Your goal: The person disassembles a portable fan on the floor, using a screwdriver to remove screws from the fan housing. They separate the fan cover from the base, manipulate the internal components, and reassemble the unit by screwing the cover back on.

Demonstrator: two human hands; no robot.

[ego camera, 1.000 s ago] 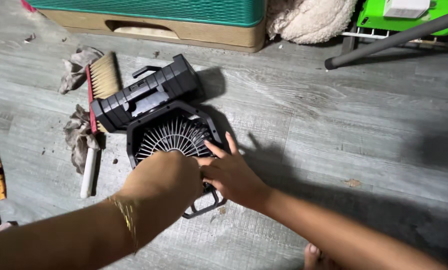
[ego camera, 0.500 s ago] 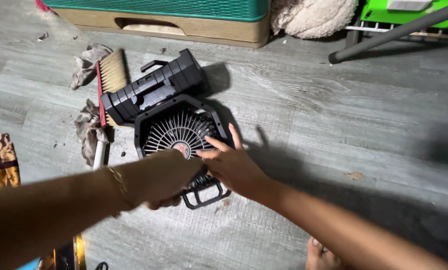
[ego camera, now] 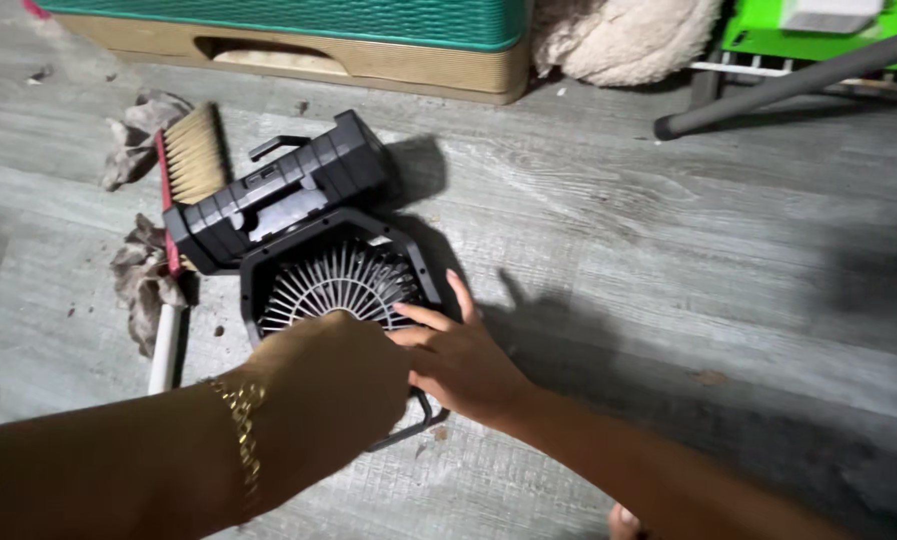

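Observation:
A black portable fan [ego camera: 313, 215] lies on the grey wood floor, its round grille [ego camera: 333, 285] facing up and its blocky base toward the back left. My left hand [ego camera: 333, 385], with a gold bracelet on the wrist, covers the front part of the grille; its fingers are hidden. My right hand [ego camera: 463, 355] rests on the fan's front right edge, fingers spread and touching the grille rim. A black wire handle [ego camera: 418, 425] pokes out under my hands.
A hand brush with a red and white handle [ego camera: 173, 235] lies left of the fan on crumpled grey rags [ego camera: 143, 275]. Behind are a teal and tan box [ego camera: 308, 40], a fluffy beige bundle [ego camera: 623, 40], a grey pole [ego camera: 788, 80] and a green item [ego camera: 828, 25].
The view has shifted, so the fan sits a little lower left. My left hand has moved up over the grille front. My right hand stays on the fan's right edge.

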